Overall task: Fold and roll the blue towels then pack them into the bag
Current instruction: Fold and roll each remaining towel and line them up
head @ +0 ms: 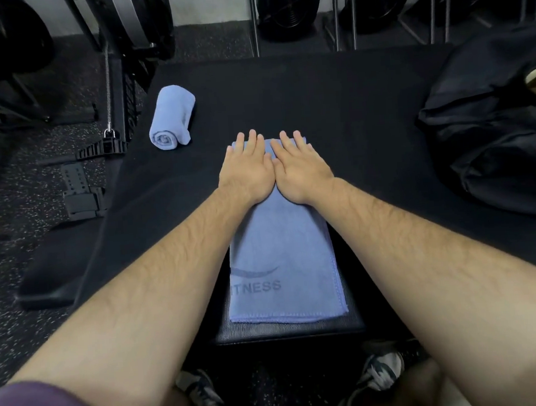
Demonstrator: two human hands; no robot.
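Gym floor, black padded surface [316,98], weight plates [288,8] racked beyond hands. Two blue towels: one roll [171,117], finished, parked left of and beyond left hand [248,169]; one folded towel [283,265], long strip running from hands back toward body. Both hands flat, fingers straight, side by side, thumbs touching, right hand [300,168] beside left, pressing strip's far end, likely smoothing fold or readying to roll. One black bag [490,130] well right of right hand, mouth seemingly open, no towel visible inside.
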